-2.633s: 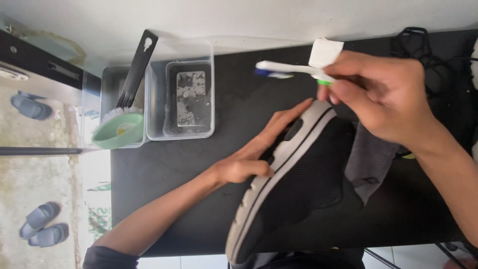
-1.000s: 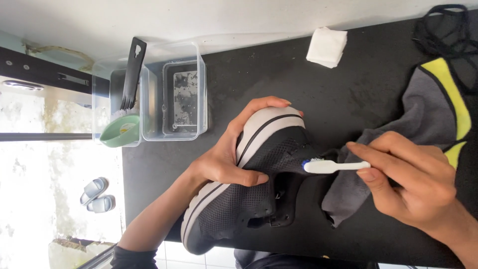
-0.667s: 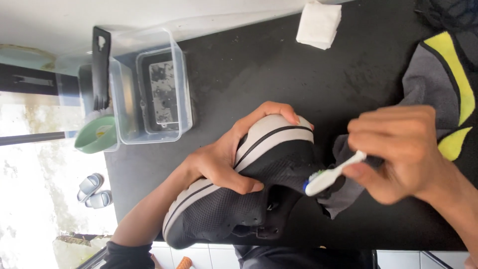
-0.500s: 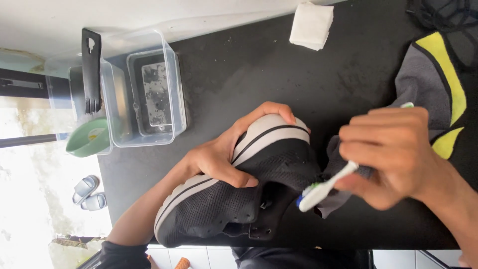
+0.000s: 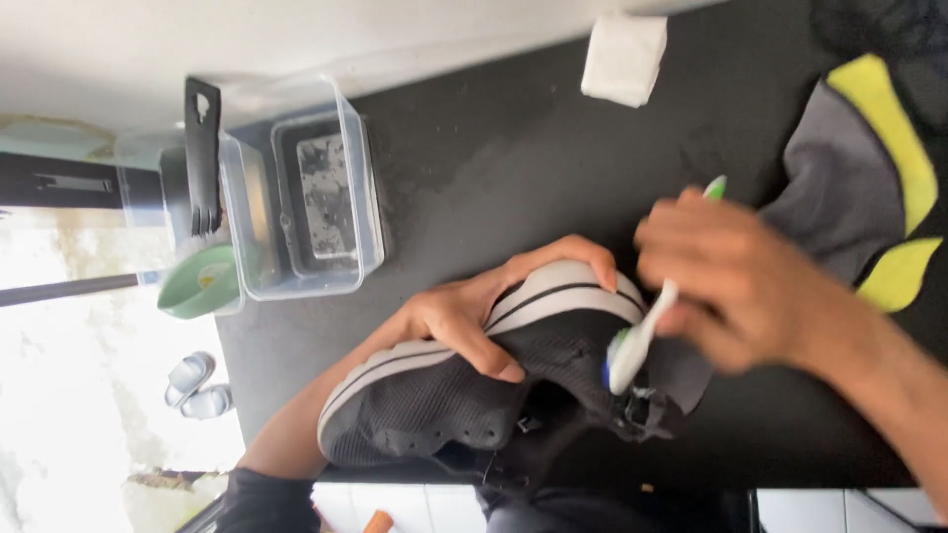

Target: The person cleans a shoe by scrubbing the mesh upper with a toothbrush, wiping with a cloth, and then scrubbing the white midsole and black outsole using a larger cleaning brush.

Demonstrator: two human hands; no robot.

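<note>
With the left hand clamping the black shoe steady, the right hand's fingers pinch a toothbrush, scrubbing near the tongue; the next stroke probably needs firm pressure.

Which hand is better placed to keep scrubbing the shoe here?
Probably the right hand: it holds the toothbrush, whose head sits against the shoe upper. The left hand grips the sole edge, steadying the shoe on the black table.

Your left hand grips a black sneaker on the dark worktop; your blurred right hand presses a toothbrush against it.
</note>
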